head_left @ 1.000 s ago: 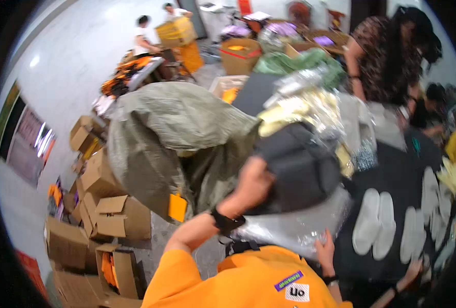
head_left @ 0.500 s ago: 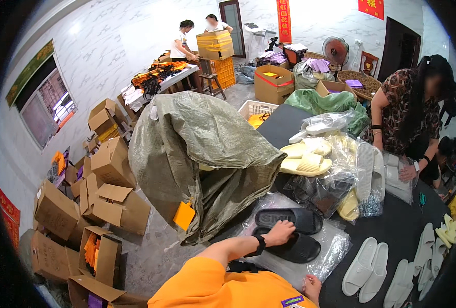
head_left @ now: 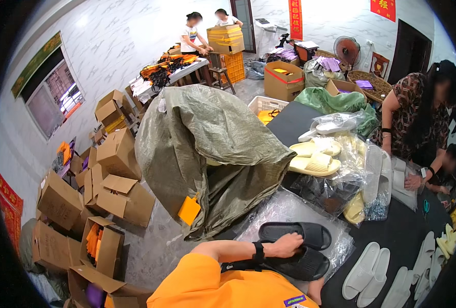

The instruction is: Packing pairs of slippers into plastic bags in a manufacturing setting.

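Observation:
My left hand (head_left: 286,245), with a black band at its wrist, is closed on a pair of black slide slippers (head_left: 310,234), at the inner edges where the two meet. The pair is held over clear plastic bags (head_left: 258,218) spread at the front edge of the dark table. My right hand (head_left: 315,288) is low beside the nearer black slipper; its fingers are hidden behind that slipper. Left of the bags stands a large grey-green woven sack (head_left: 187,133), its mouth gaping toward me, with an orange tag (head_left: 189,210) hanging from it.
Bagged cream slippers (head_left: 318,164) and grey ones are piled on the table (head_left: 392,226); loose grey slippers (head_left: 361,269) lie at right. A co-worker (head_left: 418,113) handles a bagged pair there. Cardboard boxes (head_left: 120,154) crowd the left floor. Two people hold a taped box (head_left: 225,39) behind.
The black slippers have shifted toward me and slightly right with my left hand. My right hand's fingers, visible before, are now covered by the nearer slipper. The view has turned slightly.

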`<act>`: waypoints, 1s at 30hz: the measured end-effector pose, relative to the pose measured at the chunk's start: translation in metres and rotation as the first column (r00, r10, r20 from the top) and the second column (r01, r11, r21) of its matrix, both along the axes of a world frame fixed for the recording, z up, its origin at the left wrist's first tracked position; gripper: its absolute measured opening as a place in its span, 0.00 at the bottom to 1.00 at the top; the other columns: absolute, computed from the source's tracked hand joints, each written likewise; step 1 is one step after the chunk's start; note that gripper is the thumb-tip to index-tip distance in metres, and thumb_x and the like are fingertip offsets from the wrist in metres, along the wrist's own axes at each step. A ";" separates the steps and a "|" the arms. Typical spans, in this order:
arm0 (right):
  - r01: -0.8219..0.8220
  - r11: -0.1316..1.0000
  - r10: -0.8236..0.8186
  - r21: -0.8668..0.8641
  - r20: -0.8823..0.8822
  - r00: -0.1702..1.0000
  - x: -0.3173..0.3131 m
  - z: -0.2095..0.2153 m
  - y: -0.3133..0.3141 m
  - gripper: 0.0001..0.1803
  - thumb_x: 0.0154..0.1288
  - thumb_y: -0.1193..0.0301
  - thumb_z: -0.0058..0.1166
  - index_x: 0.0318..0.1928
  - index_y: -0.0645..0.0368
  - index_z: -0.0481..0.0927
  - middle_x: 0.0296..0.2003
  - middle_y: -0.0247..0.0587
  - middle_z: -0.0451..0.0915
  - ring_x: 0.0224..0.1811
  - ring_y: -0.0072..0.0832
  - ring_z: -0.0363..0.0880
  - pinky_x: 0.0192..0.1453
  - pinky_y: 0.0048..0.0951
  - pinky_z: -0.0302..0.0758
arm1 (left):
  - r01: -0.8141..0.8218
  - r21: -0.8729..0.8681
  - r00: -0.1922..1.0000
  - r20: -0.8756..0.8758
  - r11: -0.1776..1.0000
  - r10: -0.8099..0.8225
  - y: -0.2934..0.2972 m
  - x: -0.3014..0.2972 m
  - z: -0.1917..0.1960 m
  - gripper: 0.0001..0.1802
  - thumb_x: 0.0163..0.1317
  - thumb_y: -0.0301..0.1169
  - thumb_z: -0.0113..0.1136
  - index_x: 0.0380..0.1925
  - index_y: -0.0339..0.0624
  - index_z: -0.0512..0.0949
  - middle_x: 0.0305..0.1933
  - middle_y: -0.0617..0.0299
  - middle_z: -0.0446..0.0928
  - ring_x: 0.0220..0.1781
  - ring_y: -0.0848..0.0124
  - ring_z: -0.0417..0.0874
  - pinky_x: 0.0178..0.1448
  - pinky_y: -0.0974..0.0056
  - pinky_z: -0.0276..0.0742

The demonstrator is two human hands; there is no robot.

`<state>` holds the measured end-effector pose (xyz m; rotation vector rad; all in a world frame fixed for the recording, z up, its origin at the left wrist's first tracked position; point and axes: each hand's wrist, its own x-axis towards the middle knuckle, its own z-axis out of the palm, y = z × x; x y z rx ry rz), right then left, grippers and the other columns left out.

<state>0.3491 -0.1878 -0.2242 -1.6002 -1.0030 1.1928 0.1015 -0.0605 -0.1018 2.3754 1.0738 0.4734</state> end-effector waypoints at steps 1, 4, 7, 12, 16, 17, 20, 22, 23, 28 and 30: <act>0.011 0.999 -0.011 -0.035 -0.012 1.000 0.006 -0.008 0.002 0.20 0.50 0.81 0.51 0.48 0.66 0.71 0.33 0.39 0.77 0.26 0.23 0.73 0.29 0.25 0.71 | 0.008 0.052 0.998 -0.058 0.999 -0.005 -0.001 -0.001 -0.018 0.13 0.49 0.32 0.59 0.34 0.38 0.73 0.37 0.53 0.70 0.43 0.55 0.71 0.43 0.55 0.70; 0.027 0.991 -0.041 -0.130 -0.105 0.994 0.015 -0.022 0.002 0.16 0.51 0.82 0.50 0.43 0.65 0.73 0.31 0.39 0.78 0.26 0.24 0.74 0.29 0.24 0.72 | 0.041 0.115 0.995 -0.094 0.993 -0.030 0.004 -0.019 -0.045 0.16 0.47 0.32 0.60 0.34 0.36 0.70 0.38 0.54 0.69 0.44 0.56 0.70 0.43 0.56 0.69; -0.035 0.983 -0.015 -0.179 -0.266 0.964 0.004 0.005 0.002 0.14 0.52 0.82 0.49 0.42 0.64 0.72 0.31 0.39 0.78 0.26 0.25 0.76 0.28 0.24 0.74 | 0.026 0.116 0.995 -0.094 0.993 -0.015 0.002 -0.027 -0.045 0.16 0.49 0.34 0.61 0.35 0.38 0.70 0.39 0.56 0.68 0.44 0.58 0.69 0.43 0.56 0.68; -0.131 0.913 -0.034 -0.388 -0.391 0.920 -0.012 0.064 0.002 0.24 0.53 0.82 0.48 0.53 0.60 0.62 0.27 0.41 0.77 0.23 0.27 0.76 0.25 0.24 0.73 | -0.010 0.092 0.997 -0.081 0.996 0.017 -0.002 -0.024 -0.043 0.15 0.50 0.34 0.60 0.36 0.40 0.70 0.39 0.56 0.67 0.45 0.58 0.68 0.44 0.56 0.66; -0.148 0.928 0.066 -0.342 -0.238 0.969 0.005 0.039 -0.005 0.26 0.55 0.81 0.47 0.55 0.55 0.58 0.22 0.41 0.74 0.18 0.24 0.72 0.20 0.24 0.69 | -0.009 0.102 0.994 -0.106 0.995 0.020 -0.003 -0.027 -0.043 0.15 0.49 0.32 0.59 0.36 0.40 0.70 0.40 0.56 0.67 0.46 0.58 0.68 0.45 0.56 0.65; -0.156 0.942 0.086 -0.296 -0.235 0.968 0.017 0.022 -0.010 0.25 0.56 0.81 0.47 0.54 0.55 0.58 0.22 0.41 0.74 0.17 0.24 0.70 0.19 0.24 0.68 | -0.007 0.112 0.993 -0.119 0.994 0.021 -0.002 -0.029 -0.044 0.15 0.49 0.31 0.59 0.36 0.40 0.70 0.40 0.56 0.67 0.46 0.58 0.68 0.45 0.56 0.65; -0.129 0.958 0.056 -0.255 -0.275 0.960 0.026 0.010 -0.020 0.21 0.57 0.80 0.46 0.52 0.58 0.61 0.21 0.41 0.73 0.16 0.21 0.68 0.18 0.23 0.66 | -0.020 0.139 0.990 -0.135 0.990 0.039 0.003 -0.045 -0.046 0.15 0.48 0.30 0.58 0.38 0.41 0.70 0.41 0.56 0.67 0.46 0.58 0.68 0.45 0.56 0.64; -0.140 0.960 0.073 -0.241 -0.271 0.960 0.028 0.007 -0.025 0.17 0.59 0.79 0.46 0.49 0.60 0.65 0.21 0.41 0.74 0.16 0.20 0.67 0.17 0.23 0.65 | -0.047 0.132 0.984 -0.164 0.990 0.068 0.008 -0.058 -0.045 0.17 0.48 0.30 0.58 0.41 0.42 0.71 0.42 0.57 0.68 0.47 0.58 0.68 0.46 0.55 0.63; -0.172 0.959 0.115 -0.225 -0.245 0.963 0.030 0.002 -0.026 0.14 0.59 0.79 0.46 0.47 0.60 0.67 0.21 0.40 0.74 0.16 0.20 0.68 0.18 0.22 0.66 | -0.064 0.131 0.985 -0.152 0.989 0.084 0.010 -0.062 -0.044 0.17 0.48 0.30 0.59 0.40 0.42 0.71 0.42 0.57 0.68 0.47 0.58 0.68 0.46 0.55 0.64; -0.169 0.963 0.136 -0.210 -0.160 0.978 0.020 -0.001 -0.025 0.08 0.60 0.76 0.49 0.41 0.62 0.73 0.23 0.38 0.75 0.18 0.18 0.69 0.21 0.20 0.67 | -0.066 0.110 0.986 -0.143 0.992 0.082 0.021 -0.055 -0.016 0.17 0.46 0.30 0.59 0.38 0.39 0.71 0.39 0.56 0.68 0.45 0.57 0.69 0.44 0.56 0.66; -0.215 0.955 0.183 -0.202 -0.166 0.969 0.018 0.004 -0.026 0.09 0.60 0.75 0.51 0.42 0.62 0.73 0.23 0.37 0.75 0.19 0.19 0.70 0.22 0.19 0.67 | -0.019 0.164 0.998 -0.064 0.986 0.029 0.020 -0.037 0.007 0.15 0.46 0.29 0.59 0.36 0.38 0.71 0.38 0.56 0.68 0.44 0.56 0.69 0.44 0.56 0.67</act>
